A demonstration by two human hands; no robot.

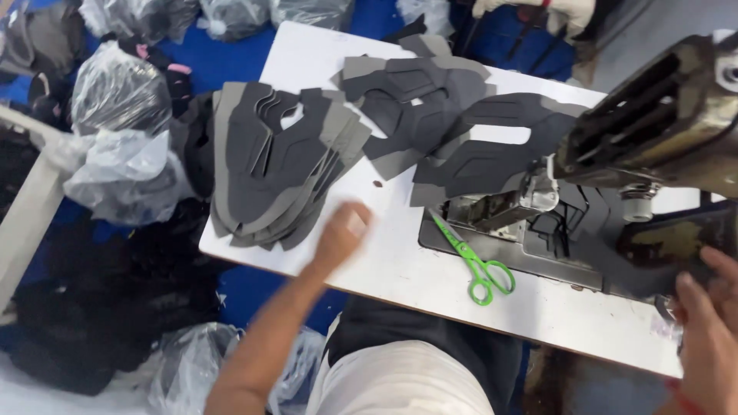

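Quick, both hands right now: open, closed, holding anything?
Left hand: blurred, empty, over the white table beside the stack of grey cut pieces.
Right hand: fingers on a dark piece; grip cannot be told.

Blurred, cropped at edges

Left hand [342, 234] motion-blurred at centre; right hand [711, 330] cut off lower right; sewing machine [661, 115] cropped upper right.

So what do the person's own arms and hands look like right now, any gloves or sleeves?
Both hands are bare, no gloves. The left hand and its forearm show no sleeve. The right hand has a thin red band at the wrist. No rings or watch visible.
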